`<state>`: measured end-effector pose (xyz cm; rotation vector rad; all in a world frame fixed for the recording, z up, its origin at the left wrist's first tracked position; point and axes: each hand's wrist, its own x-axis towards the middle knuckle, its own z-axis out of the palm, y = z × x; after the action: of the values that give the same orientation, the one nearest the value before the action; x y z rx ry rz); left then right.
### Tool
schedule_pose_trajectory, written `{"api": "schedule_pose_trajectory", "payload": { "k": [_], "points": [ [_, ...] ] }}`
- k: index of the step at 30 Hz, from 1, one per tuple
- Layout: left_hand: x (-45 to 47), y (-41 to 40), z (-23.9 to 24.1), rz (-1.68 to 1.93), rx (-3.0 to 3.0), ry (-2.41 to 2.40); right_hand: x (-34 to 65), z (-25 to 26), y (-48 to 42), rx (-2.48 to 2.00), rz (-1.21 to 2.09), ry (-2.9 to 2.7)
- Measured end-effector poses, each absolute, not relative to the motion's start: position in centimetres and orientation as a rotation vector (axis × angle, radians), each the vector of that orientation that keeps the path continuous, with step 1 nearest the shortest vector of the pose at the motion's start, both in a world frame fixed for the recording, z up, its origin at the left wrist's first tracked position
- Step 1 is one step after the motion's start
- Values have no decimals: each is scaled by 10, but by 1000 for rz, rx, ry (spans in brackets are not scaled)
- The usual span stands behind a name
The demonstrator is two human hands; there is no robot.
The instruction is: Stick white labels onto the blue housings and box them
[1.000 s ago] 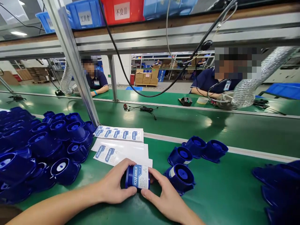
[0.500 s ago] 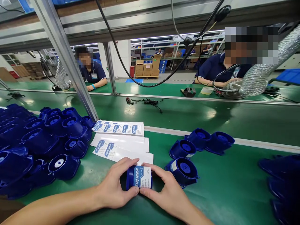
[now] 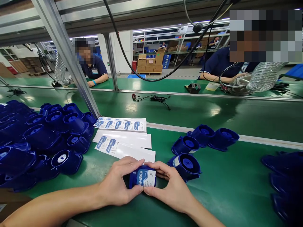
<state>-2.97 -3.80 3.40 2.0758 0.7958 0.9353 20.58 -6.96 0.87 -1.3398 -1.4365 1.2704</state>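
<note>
Between both hands is a blue plastic pump housing, with a blue-and-white label reading 5000L/H on its curved side. My left hand grips it from the left, thumb below and fingers above. My right hand holds the right side, its thumb at the label's lower edge. The fingers behind the housing are partly hidden. Just beyond the hands lie label sheets, the front one still bearing two labels at its left end. A labelled blue housing stands right beside my right hand.
Many blue housings are piled at the left. Several more stand at right centre, and dark blue ones at the right edge. A metal post rises behind the pile. Black cable lies across the belt. Two co-workers sit opposite.
The view has tilted slightly downward. The housing has turned a little in my hands, and my left fingers now cover more of the label's left end. Both hands keep their hold.
</note>
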Motion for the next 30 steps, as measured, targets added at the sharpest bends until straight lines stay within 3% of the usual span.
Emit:
{"api": "schedule_pose_trajectory", "payload": {
  "k": [30],
  "points": [
    [-24, -39, 36, 1039, 2080, 729, 208, 13, -68, -1289, 1504, -1255]
  ]
}}
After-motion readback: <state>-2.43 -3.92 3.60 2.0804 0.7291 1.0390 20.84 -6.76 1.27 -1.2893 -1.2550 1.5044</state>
